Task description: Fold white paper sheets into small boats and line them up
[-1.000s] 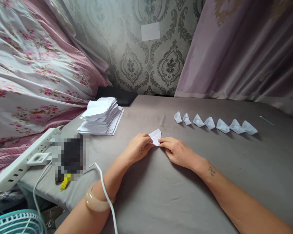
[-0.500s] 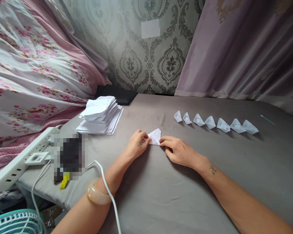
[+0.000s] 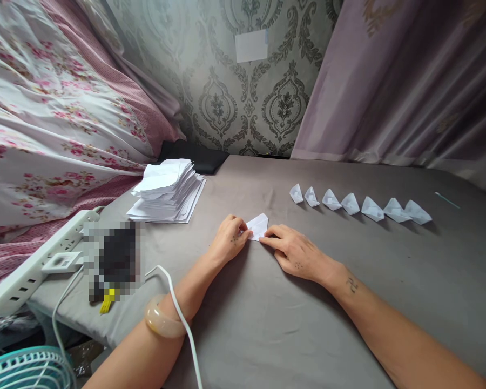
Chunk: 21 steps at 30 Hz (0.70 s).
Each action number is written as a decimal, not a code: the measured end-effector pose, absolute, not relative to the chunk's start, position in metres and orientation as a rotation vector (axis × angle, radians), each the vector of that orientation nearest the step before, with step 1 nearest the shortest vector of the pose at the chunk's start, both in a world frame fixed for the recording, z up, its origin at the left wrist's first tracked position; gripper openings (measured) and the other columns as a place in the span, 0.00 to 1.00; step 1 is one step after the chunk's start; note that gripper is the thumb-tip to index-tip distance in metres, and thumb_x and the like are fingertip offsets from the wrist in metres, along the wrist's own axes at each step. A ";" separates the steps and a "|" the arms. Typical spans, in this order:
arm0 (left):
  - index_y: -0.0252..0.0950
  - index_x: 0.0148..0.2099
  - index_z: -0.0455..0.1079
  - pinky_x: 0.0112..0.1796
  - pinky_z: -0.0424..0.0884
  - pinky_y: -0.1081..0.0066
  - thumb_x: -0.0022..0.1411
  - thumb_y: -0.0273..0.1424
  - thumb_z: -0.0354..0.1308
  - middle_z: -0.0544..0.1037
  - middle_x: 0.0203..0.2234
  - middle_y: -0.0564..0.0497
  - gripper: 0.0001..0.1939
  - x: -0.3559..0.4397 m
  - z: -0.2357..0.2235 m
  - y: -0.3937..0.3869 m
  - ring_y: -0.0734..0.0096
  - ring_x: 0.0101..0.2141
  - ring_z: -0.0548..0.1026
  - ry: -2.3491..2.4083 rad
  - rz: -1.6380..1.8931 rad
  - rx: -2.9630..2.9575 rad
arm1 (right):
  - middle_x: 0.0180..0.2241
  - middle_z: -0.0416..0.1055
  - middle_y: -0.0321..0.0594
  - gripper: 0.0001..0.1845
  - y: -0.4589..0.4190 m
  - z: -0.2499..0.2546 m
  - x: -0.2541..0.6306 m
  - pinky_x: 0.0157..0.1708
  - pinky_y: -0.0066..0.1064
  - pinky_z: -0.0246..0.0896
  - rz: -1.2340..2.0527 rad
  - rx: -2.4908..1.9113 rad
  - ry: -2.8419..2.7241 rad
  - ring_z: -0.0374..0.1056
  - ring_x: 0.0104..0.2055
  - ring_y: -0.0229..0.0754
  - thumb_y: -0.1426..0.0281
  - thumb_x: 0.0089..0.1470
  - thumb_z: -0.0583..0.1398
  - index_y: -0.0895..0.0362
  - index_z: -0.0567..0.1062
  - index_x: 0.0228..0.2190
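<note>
A small, partly folded piece of white paper (image 3: 259,225) lies on the grey cloth surface (image 3: 267,324) in the middle. My left hand (image 3: 229,240) has its fingers curled and pinches the paper's left edge. My right hand (image 3: 294,249) presses its fingertips on the paper's lower right edge, fingers together. A row of several folded white paper boats (image 3: 362,206) stands to the right, beyond my right hand. A stack of white paper sheets (image 3: 168,190) sits to the left, behind my left hand.
A white power strip (image 3: 32,265) with a plugged white cable (image 3: 178,313) lies at the left edge beside a blurred dark object (image 3: 115,259). Flowered bedding (image 3: 44,119) rises on the left, a curtain (image 3: 409,81) on the right. A teal fan (image 3: 24,370) shows bottom left.
My left-hand fingers have curled tighter on the paper's left edge, and my right fingertips have slid slightly left along its lower edge. The paper stays in place.
</note>
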<state>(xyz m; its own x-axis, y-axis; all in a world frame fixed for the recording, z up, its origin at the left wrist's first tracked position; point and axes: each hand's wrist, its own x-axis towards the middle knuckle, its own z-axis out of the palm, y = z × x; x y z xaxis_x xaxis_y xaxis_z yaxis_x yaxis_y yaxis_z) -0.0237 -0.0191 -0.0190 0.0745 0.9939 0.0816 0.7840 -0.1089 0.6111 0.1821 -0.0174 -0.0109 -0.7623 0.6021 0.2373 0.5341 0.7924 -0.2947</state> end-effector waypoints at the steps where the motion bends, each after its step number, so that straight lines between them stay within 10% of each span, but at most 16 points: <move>1: 0.36 0.35 0.67 0.39 0.67 0.68 0.59 0.32 0.55 0.68 0.35 0.49 0.05 -0.024 -0.020 -0.020 0.68 0.36 0.69 1.756 0.702 1.990 | 0.42 0.68 0.42 0.26 -0.018 -0.011 0.182 0.42 0.35 0.60 0.301 -0.873 -2.662 0.62 0.42 0.42 0.83 0.49 0.50 0.53 0.72 0.47; 11: 0.32 0.39 0.66 0.40 0.65 0.61 0.59 0.19 0.43 0.69 0.36 0.41 0.12 0.002 -0.003 -0.054 0.59 0.38 0.67 1.754 0.075 2.527 | 0.39 0.67 0.44 0.18 -0.033 -0.009 0.169 0.41 0.35 0.58 0.167 -1.069 -2.660 0.61 0.41 0.44 0.79 0.54 0.49 0.56 0.71 0.43; 21: 0.35 0.46 0.64 0.49 0.63 0.59 0.58 0.17 0.41 0.68 0.41 0.43 0.18 -0.002 -0.011 -0.051 0.60 0.46 0.64 1.420 0.370 2.592 | 0.34 0.67 0.47 0.10 -0.057 -0.009 0.150 0.43 0.39 0.57 0.017 -1.241 -2.564 0.61 0.39 0.46 0.76 0.54 0.51 0.60 0.71 0.33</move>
<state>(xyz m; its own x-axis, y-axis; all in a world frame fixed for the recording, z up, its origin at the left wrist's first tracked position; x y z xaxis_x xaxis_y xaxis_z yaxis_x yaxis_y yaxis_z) -0.0023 -0.0506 -0.0112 0.5176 0.8445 0.1375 0.8042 -0.5350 0.2591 0.1502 -0.0574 -0.0086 -0.5862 0.7691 0.2548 0.7657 0.6286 -0.1359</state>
